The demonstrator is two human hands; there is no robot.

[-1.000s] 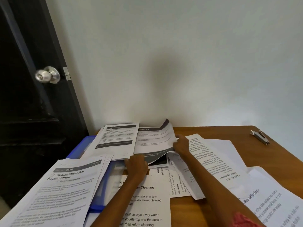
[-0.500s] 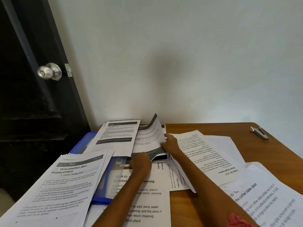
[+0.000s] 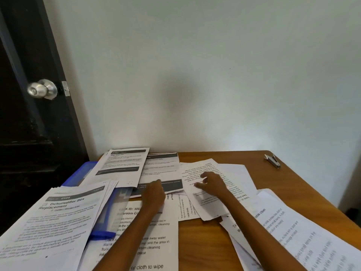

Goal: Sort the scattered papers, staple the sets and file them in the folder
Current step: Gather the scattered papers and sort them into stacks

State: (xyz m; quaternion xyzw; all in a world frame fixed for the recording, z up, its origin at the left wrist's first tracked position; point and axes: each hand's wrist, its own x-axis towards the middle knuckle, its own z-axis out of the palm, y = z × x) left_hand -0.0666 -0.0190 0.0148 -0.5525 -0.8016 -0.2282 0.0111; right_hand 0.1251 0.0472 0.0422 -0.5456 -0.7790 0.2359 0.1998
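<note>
Left stack's top sheet [image 3: 52, 222]: "Dehumidifier Box Replacement". Sheet right of it [image 3: 156, 241]: "TASK ID: 306…", "cloth to wipe". Sheet behind the stack [image 3: 123, 165]: probably "2762", blurry.

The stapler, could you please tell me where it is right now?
In the head view the stapler lies alone on bare wood at the table's far right corner, near the wall, beyond the scattered papers.

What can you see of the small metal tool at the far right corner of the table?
The small metal tool looks like a silver stapler or staple remover; it is too small to tell which. It is slim, shiny and seems metal, with two parts that meet at one end and spread a little at the other. It lies flat on the bare brown wood of the table, near the far right edge, away from the papers. Nothing touches it.
</note>
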